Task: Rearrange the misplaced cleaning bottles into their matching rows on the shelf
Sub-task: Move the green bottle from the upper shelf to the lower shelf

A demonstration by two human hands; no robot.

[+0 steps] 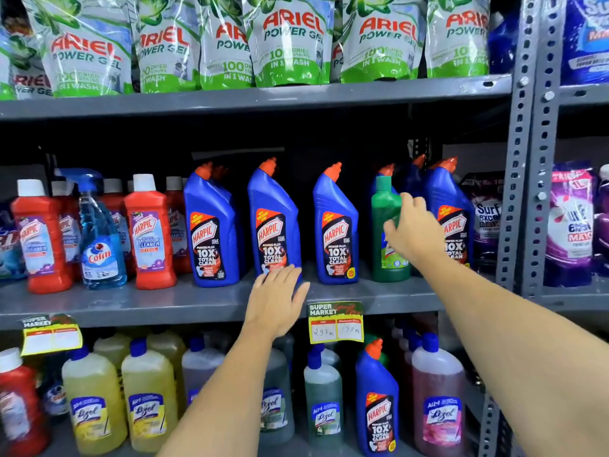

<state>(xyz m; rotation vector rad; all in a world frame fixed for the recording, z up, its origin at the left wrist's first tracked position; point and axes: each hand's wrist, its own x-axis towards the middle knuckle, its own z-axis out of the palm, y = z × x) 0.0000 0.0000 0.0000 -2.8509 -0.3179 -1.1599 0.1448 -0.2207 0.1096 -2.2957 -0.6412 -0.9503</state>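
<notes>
One green plastic bottle [389, 225] is clasped by the right hand [413, 230] among four front-row blue angled-neck bottles [275, 222]; at seven o'clock, the left hand [275, 300] is spread flat, empty.

Both bare arms reach forward and up. The right hand [413, 227] is raised higher, with its fingers curled around the side of the green bottle [389, 232]. To the left of and below that bottle, the left hand [275, 300] lies palm-down with fingers spread and straight.
</notes>
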